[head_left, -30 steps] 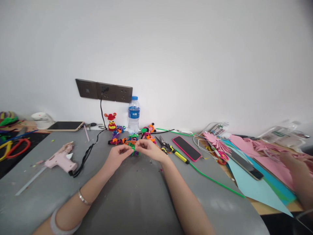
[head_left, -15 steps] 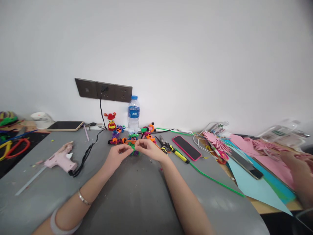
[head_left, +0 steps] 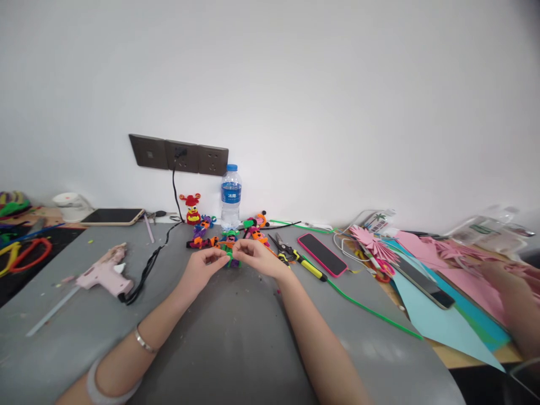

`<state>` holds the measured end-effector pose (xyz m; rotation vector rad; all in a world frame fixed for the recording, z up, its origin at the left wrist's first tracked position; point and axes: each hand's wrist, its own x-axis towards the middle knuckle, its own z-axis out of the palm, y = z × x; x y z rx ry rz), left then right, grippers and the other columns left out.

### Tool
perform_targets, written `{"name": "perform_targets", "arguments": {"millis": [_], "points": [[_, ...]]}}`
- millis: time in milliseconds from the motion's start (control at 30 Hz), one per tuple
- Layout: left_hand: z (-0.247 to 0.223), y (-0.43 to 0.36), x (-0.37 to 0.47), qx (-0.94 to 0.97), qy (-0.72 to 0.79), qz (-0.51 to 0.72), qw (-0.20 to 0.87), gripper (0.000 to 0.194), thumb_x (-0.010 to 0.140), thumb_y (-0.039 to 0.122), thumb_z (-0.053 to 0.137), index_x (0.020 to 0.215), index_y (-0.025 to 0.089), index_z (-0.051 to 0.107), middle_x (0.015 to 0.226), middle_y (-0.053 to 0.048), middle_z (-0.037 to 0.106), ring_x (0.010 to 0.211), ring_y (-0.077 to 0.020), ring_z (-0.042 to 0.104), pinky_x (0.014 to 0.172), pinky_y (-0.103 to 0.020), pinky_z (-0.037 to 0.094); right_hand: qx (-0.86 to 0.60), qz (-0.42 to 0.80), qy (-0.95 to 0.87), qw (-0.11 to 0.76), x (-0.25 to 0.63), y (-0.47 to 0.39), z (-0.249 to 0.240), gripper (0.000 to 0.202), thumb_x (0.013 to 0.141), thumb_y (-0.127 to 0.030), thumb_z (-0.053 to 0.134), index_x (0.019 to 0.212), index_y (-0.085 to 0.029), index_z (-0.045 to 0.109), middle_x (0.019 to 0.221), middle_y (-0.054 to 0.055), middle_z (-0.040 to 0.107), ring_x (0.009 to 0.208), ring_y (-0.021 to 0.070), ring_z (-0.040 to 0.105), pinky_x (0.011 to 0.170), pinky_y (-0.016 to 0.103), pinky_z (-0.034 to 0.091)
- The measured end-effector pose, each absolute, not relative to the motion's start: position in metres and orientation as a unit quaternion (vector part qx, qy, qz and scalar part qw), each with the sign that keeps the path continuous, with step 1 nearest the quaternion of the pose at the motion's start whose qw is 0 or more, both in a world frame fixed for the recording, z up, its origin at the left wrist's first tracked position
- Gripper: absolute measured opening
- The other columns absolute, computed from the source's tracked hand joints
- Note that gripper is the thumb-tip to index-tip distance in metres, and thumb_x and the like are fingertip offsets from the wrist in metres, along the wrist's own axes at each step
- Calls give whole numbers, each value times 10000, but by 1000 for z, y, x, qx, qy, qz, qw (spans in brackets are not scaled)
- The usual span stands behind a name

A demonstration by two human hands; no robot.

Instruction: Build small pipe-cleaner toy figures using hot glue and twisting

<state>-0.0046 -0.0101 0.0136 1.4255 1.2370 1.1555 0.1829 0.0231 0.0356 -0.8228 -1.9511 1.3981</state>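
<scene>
A small green-and-purple pipe-cleaner figure [head_left: 230, 236] stands on the grey table. My left hand [head_left: 203, 265] is at its lower left, thumb and forefinger pinched at its green part. From the other side, my right hand [head_left: 255, 257] also pinches at the figure, and its fingers cover part of it. Around it lie other small fuzzy figures: a purple one [head_left: 204, 224], an orange-and-black one [head_left: 201, 243] and an orange-and-pink one [head_left: 257, 235]. A red-and-yellow figure [head_left: 192, 210] is upright farther back.
Behind stands a water bottle [head_left: 231, 194]. Yellow-black pliers [head_left: 310, 265], scissors [head_left: 282, 247] and a pink-cased phone [head_left: 323, 255] lie to the right. A glue gun [head_left: 105, 274] with its cord is left. At far right, another person's hand [head_left: 502, 281] is over pink paper [head_left: 468, 284].
My hands and the figure stay almost exactly in place. The other person's hand at the far right has shifted slightly left.
</scene>
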Motion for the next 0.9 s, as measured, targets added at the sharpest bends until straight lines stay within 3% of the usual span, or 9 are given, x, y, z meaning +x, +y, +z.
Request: {"name": "perform_targets", "arguments": {"millis": [900], "points": [[12, -10, -4, 576, 498, 471, 445, 278, 687, 423, 712, 717, 147, 711, 668, -24, 655, 594, -137, 515, 573, -246, 395, -305, 524, -741, 289, 183, 22, 38, 327, 873, -480, 547, 804, -163, 511, 673, -42, 403, 583, 97, 328, 561, 233, 266]]}}
